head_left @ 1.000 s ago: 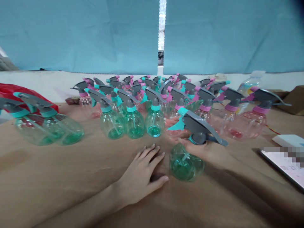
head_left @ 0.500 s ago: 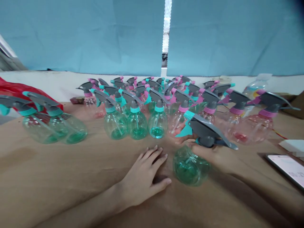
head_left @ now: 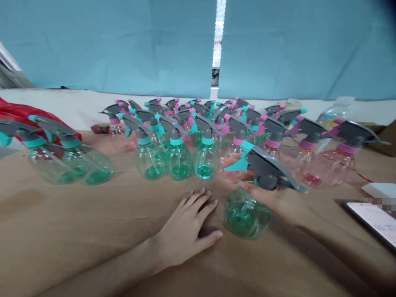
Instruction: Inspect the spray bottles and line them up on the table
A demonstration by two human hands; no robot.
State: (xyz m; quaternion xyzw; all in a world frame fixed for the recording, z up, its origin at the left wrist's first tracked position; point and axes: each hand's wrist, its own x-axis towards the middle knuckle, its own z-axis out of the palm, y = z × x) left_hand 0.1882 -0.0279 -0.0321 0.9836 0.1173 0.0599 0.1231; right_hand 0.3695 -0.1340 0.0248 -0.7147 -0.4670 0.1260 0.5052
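Observation:
My right hand (head_left: 278,200) is closed around the neck of a green spray bottle (head_left: 247,216), partly hidden behind the grey spray head. The bottle tilts, its turquoise nozzle and trigger pointing left and its grey lever to the right. To its left, my left hand (head_left: 185,233) lies palm down on the table (head_left: 102,239), fingers spread, holding nothing. Just beyond the fingertips stand upright green spray bottles, the closest being one with a turquoise collar (head_left: 206,159). A pink spray bottle (head_left: 230,159) is behind my right fingers.
Several more green and pink spray bottles crowd the back, with a pink one (head_left: 332,165) at the right. Two green bottles (head_left: 89,165) stand at the left before a red plastic bag (head_left: 31,117). A phone (head_left: 373,220) and a clear bottle (head_left: 335,111) are on the right.
The held spray bottle has shifted very slightly left, and its trigger sits at a flatter angle. My left hand rests in the same place.

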